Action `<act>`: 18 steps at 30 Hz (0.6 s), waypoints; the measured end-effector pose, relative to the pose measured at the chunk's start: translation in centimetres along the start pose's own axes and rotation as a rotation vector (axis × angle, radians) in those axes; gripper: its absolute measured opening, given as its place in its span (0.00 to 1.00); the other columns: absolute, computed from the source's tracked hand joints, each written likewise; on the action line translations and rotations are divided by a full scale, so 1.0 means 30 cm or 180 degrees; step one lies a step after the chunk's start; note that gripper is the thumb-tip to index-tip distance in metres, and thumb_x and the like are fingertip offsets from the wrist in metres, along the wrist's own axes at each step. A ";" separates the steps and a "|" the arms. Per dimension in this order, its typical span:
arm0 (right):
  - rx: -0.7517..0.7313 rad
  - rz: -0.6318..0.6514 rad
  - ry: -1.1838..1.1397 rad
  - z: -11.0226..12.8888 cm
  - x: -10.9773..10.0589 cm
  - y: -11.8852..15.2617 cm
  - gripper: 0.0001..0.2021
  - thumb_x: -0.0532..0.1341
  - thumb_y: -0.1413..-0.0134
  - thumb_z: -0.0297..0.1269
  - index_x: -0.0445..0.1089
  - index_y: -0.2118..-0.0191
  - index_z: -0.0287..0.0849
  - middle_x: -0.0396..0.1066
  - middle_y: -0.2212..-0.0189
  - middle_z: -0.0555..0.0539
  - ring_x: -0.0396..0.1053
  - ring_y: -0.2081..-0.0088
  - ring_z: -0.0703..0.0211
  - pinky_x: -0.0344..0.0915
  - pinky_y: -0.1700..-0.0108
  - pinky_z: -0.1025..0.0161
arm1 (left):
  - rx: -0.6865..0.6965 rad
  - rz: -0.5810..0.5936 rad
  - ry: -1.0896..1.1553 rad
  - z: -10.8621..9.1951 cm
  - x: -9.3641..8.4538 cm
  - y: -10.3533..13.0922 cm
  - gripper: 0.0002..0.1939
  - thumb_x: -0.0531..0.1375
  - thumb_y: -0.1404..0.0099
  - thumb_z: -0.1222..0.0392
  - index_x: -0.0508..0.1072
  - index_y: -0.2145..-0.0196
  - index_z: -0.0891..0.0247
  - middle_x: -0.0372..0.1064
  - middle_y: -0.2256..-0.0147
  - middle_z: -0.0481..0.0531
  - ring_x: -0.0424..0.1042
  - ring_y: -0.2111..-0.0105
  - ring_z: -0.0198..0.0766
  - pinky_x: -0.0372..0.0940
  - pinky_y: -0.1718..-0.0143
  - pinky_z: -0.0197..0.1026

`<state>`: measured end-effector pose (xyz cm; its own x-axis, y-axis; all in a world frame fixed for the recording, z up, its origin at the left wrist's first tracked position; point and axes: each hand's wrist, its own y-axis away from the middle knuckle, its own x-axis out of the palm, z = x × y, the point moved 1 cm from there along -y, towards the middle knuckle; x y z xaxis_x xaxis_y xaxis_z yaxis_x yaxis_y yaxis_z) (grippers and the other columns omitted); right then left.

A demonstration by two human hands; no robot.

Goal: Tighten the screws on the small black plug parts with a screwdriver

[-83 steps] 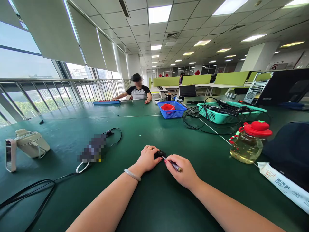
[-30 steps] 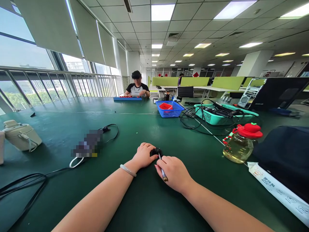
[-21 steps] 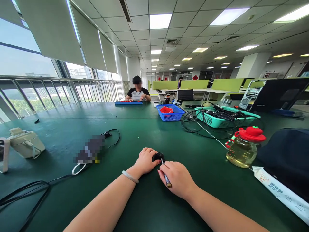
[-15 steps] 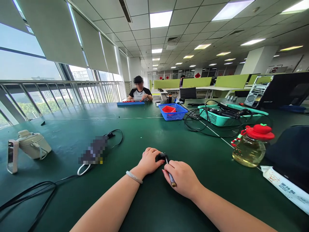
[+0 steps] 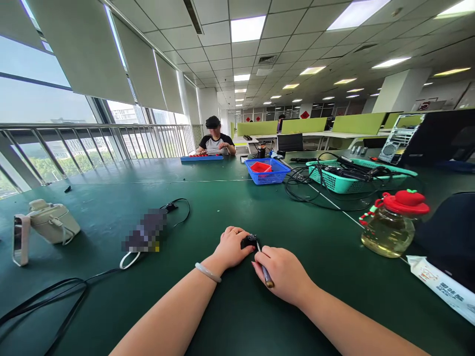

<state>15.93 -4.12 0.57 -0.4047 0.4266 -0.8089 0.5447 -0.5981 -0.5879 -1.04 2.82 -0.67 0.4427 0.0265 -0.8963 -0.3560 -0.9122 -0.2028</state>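
Observation:
A small black object lies on the dark green table, its details too small to make out. My left hand, with a pale bangle at the wrist, grips it from the left. In my right hand is a slim tool with a brownish handle end. Its thin metal shaft points up and forward, and the tip is at or beside the right side of the black object; contact is unclear.
Right: a jar with a red lid, a white packet, a dark cap. Ahead: a blue basket and a green basket with cables. Left: a blurred dark item and a beige case. A person sits opposite.
The whole view has shifted slightly. Both hands keep nearly the same pose around the black object, and the tool is still held beside it.

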 end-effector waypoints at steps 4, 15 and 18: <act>0.0077 0.0184 -0.0047 -0.004 0.004 0.002 0.10 0.55 0.39 0.33 0.68 0.72 0.42 0.65 0.75 0.50 0.61 0.76 0.63 0.51 0.71 0.62 | 0.0011 0.0020 0.0006 -0.001 0.000 0.001 0.18 0.61 0.39 0.49 0.74 0.52 0.54 0.69 0.49 0.53 0.59 0.43 0.51 0.56 0.41 0.56; 0.0682 -0.0076 -0.0785 -0.024 -0.008 0.005 0.09 0.56 0.40 0.36 0.67 0.71 0.44 0.65 0.75 0.52 0.60 0.78 0.66 0.54 0.73 0.66 | 0.0019 0.0049 -0.0050 -0.002 -0.004 0.001 0.18 0.61 0.39 0.50 0.74 0.51 0.54 0.69 0.48 0.53 0.59 0.43 0.51 0.57 0.41 0.56; 0.0773 -0.0081 -0.0884 -0.025 -0.011 0.004 0.10 0.55 0.40 0.37 0.67 0.71 0.44 0.65 0.75 0.51 0.60 0.78 0.66 0.54 0.74 0.67 | 0.0047 0.0029 -0.0054 -0.003 -0.005 0.002 0.18 0.61 0.38 0.50 0.74 0.51 0.55 0.69 0.49 0.54 0.59 0.43 0.51 0.57 0.41 0.56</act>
<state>16.69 -3.82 0.75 -0.6180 0.2627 -0.7410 0.3552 -0.7475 -0.5613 -1.07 2.71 -0.51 0.4254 0.0253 -0.9047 -0.3721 -0.9063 -0.2003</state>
